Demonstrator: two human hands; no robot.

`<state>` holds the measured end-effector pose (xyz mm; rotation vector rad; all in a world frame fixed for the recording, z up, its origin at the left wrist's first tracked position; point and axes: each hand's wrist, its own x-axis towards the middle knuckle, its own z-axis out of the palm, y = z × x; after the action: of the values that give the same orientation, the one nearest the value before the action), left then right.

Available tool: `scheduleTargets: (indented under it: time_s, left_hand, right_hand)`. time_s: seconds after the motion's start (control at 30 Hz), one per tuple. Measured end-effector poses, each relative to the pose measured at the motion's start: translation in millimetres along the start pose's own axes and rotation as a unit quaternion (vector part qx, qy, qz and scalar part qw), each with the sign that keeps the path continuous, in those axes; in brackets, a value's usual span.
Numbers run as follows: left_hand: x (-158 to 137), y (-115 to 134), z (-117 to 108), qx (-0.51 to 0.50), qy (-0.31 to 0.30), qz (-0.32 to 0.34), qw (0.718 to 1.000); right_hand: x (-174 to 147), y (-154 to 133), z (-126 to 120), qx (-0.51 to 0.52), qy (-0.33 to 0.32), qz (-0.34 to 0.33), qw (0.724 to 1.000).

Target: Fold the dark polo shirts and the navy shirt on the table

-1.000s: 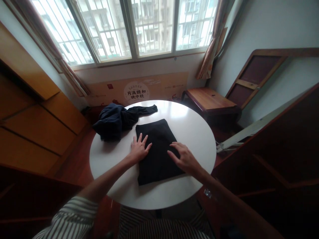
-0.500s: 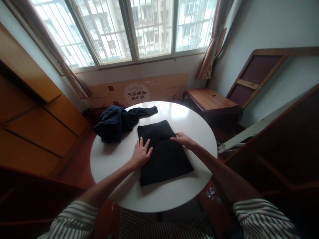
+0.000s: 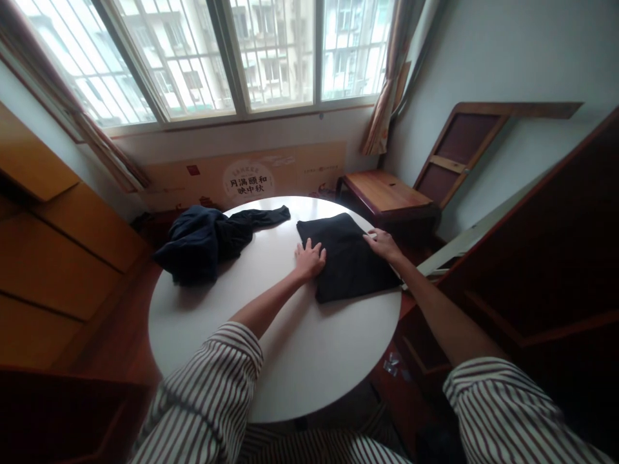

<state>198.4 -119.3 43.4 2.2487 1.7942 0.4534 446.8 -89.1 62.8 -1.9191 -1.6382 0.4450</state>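
Note:
A black folded garment (image 3: 355,261) lies flat at the right side of the round white table (image 3: 207,348), its right corner close to the rim. On its left edge, my left hand (image 3: 311,259) rests with fingers spread. My right hand (image 3: 385,245) is closed on the garment's right edge, some fingers hidden from sight. A small pale spot shows by its fingertips, too small to name. Across the table on the left sits a crumpled dark navy garment (image 3: 200,241), with a sleeve-like part stretched toward the middle. Neither hand touches it.
Beyond the table, a wooden stool or low table (image 3: 387,192) stands at the right, near a leaning wooden frame (image 3: 464,151). Wooden cabinets (image 3: 82,251) line the left. A printed cardboard panel (image 3: 290,171) is below the barred window (image 3: 275,58).
Both hands have moved the folded black garment away from me and to the right across the table. The view has shifted slightly right. The navy garment stays in place on the table.

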Motion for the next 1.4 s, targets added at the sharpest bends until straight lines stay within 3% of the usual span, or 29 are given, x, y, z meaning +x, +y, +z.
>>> scheduleTargets:
  time_s: [0.07, 0.17, 0.23, 0.47, 0.57, 0.8, 0.93, 1.07, 1.13, 1.2, 1.27, 1.33, 1.4]
  left_hand:
    - [-21, 0, -3, -0.01, 0.016, 0.098, 0.995]
    - [-65, -11, -5, 0.009, -0.007, 0.273, 0.962]
    - [-85, -20, -6, 0.052, -0.022, 0.331, 0.942]
    - [-80, -33, -16, 0.165, -0.024, 0.402, 0.9]
    - [-92, -38, -23, 0.17, -0.003, 0.422, 0.89]
    - [-194, -68, -47, 0.215, 0.079, 0.493, 0.839]
    - [-237, -84, -62, 0.172, 0.073, 0.506, 0.842]
    - [-240, -94, -70, 0.06, 0.048, 0.489, 0.869]
    - [-227, -94, -72, -0.047, 0.027, 0.43, 0.901]
    - [-203, -91, -75, -0.156, 0.03, 0.309, 0.938]
    - [-168, -85, -77, -0.242, 0.073, 0.166, 0.953]
    - [-126, -80, -77, -0.308, 0.12, 0.069, 0.941]
    - [-83, -79, -72, -0.373, 0.136, 0.025, 0.917]
  right_hand:
    - [-14, 11, -8, -0.039, -0.008, 0.009, 0.999]
    - [-45, 28, -17, -0.06, -0.063, -0.005, 0.996]
    - [-65, 37, -20, -0.038, -0.096, -0.037, 0.994]
    - [-106, 34, -20, 0.064, -0.06, -0.159, 0.983]
    - [-123, 27, -22, 0.068, -0.111, -0.183, 0.974]
    - [-208, 25, -34, 0.062, -0.275, -0.202, 0.938]
    - [-249, 26, -37, 0.027, -0.322, -0.282, 0.903]
    - [-249, 20, -38, 0.014, -0.254, -0.374, 0.892]
    - [-234, 12, -38, 0.045, -0.196, -0.377, 0.904]
    - [-212, 1, -36, 0.115, -0.151, -0.327, 0.926]
    - [-184, -14, -30, 0.205, -0.117, -0.242, 0.941]
    - [-153, -27, -18, 0.287, -0.088, -0.156, 0.941]
    - [-122, -37, -2, 0.347, -0.07, -0.099, 0.93]
